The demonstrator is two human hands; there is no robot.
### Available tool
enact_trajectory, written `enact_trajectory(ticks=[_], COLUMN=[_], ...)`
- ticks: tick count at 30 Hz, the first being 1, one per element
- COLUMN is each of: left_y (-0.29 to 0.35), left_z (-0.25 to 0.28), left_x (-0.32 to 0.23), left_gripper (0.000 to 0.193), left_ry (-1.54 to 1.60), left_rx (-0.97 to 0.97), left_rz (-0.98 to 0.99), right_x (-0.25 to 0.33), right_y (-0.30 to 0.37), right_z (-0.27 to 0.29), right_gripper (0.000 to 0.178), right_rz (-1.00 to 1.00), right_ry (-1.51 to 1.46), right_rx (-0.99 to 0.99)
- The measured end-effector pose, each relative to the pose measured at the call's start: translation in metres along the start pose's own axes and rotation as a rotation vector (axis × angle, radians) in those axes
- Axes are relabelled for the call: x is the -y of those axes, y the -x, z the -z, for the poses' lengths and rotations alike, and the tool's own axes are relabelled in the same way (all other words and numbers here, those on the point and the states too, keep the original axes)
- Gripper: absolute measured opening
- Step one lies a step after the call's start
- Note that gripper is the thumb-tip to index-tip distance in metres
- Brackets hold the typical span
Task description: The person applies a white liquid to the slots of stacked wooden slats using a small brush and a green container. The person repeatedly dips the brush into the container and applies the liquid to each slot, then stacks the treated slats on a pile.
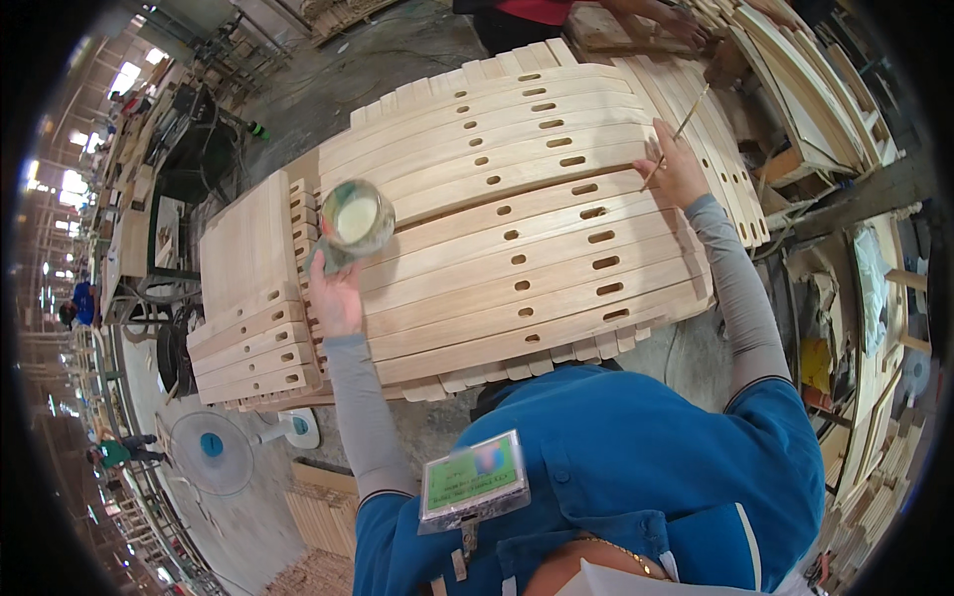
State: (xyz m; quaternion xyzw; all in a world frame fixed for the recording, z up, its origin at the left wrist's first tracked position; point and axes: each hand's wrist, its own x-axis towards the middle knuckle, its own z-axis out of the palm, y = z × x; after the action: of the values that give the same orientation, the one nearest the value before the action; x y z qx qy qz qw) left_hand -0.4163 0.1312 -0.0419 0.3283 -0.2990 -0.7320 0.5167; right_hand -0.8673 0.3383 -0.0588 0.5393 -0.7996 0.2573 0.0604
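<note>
Wrapped around a round see-through cup (383, 236) with pale, creamy contents, my left hand (338, 296) is raised over the left part of the stacked wooden slats (437, 283). Something greenish shows by the fingers under the cup; I cannot tell what it is. My right hand (682, 171) pinches a thin wooden stick (693, 112) above the right ends of the slats. The stick's lower tip is close to a slat with an oval slot. Rows of slots run across the pale slats.
More boards (243, 233) are stacked at the left. Beyond the slats, another person's hand (684, 28) reaches in at the upper right. A wooden rack (810, 89) stands at the far right, and a pedestal fan (212, 447) at the lower left.
</note>
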Motion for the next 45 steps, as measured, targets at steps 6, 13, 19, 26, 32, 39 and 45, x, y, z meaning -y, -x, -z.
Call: enact_trajectory(ticks=[6,13,19,26,32,39,45], left_y=[-0.025,-0.039,-0.076,-0.058,0.031,0.168,0.246], left_z=[-0.018,-0.006,-0.025,-0.03,-0.018,-0.008,-0.005], left_x=[0.007,0.006,0.017,0.012,-0.019,-0.051,-0.074], left_gripper=[0.04,0.047,0.048,0.033,0.031,0.024,0.022], left_ry=[0.006,0.047,0.063,0.066,0.045,-0.168,-0.285], left_rx=[-0.048,-0.14,-0.08,-0.091,-0.167,-0.34,-0.481], left_rz=[0.004,0.046,-0.041,-0.172,-0.187,-0.342,-0.387], right_x=[-0.005,-0.004,-0.028,0.013,0.131,0.237,0.316], right_y=[-0.02,-0.033,-0.066,-0.083,-0.066,-0.049,-0.018], right_z=[0.006,-0.016,-0.034,-0.02,0.045,0.066,0.046], right_gripper=[0.075,0.075,0.068,0.052,0.034,0.009,0.012], right_rz=[0.162,0.121,0.077,0.278,0.462,0.583,0.944], right_ry=[0.118,0.01,0.067,0.011,-0.655,-1.182,-1.42], right_rx=[0.066,0.114,0.07,0.047,0.143,0.396,0.248])
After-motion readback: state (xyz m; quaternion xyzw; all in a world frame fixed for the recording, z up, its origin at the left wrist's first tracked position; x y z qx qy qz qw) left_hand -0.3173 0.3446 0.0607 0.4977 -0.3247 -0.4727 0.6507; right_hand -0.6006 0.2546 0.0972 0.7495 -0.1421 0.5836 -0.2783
